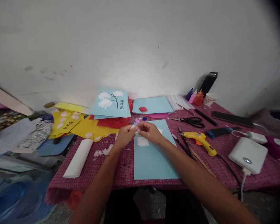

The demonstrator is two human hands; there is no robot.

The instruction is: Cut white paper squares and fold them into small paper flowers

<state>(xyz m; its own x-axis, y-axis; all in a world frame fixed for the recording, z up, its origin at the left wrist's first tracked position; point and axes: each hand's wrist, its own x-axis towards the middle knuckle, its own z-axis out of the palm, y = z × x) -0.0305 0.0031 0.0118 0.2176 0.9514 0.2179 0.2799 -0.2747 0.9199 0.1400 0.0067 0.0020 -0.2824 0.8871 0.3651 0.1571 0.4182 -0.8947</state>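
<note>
My left hand and my right hand meet above the far left part of a light blue paper sheet. A small piece of white paper is pinched between the fingers of both. Just below them, small white paper squares lie on the sheet, and more white paper shows beside my right wrist. Pink and white paper scraps are scattered on the checked cloth to the left. Beyond my fingers sit a pink disc and a small blue cap.
At right lie black scissors, a yellow glue gun, pens and a white power bank. A white paper roll is at left. Behind stand a flower picture, paint bottles and a black flask.
</note>
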